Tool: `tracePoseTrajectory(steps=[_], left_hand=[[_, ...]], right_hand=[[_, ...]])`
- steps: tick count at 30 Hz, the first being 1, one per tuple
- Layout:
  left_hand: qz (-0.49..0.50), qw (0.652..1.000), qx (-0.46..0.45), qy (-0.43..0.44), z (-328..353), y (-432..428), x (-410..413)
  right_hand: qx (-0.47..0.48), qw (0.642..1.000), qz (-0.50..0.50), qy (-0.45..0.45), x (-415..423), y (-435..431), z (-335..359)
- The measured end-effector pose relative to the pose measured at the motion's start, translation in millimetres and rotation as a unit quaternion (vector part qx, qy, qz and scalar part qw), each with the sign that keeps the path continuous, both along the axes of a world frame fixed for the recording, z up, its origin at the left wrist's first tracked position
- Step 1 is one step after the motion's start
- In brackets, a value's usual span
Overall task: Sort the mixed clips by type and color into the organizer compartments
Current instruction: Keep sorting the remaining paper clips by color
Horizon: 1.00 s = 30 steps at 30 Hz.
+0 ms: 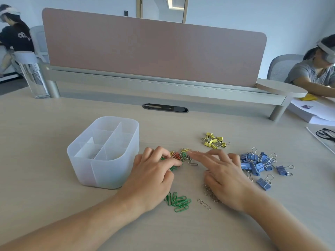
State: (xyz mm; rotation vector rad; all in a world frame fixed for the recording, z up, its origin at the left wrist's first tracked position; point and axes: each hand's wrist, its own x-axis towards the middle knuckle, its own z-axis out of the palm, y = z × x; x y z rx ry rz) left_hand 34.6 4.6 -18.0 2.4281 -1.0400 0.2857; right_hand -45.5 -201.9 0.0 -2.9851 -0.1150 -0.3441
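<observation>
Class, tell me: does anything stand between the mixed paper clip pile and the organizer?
Only the left hand, lying between the mixed pile and the organizer. The organizer's top is open; nothing else visible blocks the way.

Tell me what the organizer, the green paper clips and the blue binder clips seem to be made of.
The organizer looks like frosted, translucent plastic: its dividers show through the walls. The green paper clips seem wire with a glossy coloured coating, perhaps plastic. The blue binder clips appear painted sheet metal, matte, with bare shiny wire handles.
</observation>
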Motion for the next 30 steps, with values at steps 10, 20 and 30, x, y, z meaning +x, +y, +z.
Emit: tracePoseTrajectory(steps=[10,20,30], left_hand=[[0.008,0.999,-0.012,0.031,1,-2,1],[0.003,1.000,-0.004,0.026,1,-2,1],[-0.037,0.998,0.053,0.014,7,0,-5]], right_hand=[[0.129,0.992,0.009,-0.003,3,6,4],[0.145,0.989,0.013,-0.005,1,5,8],[0.082,0.996,0.015,0.022,1,4,8]])
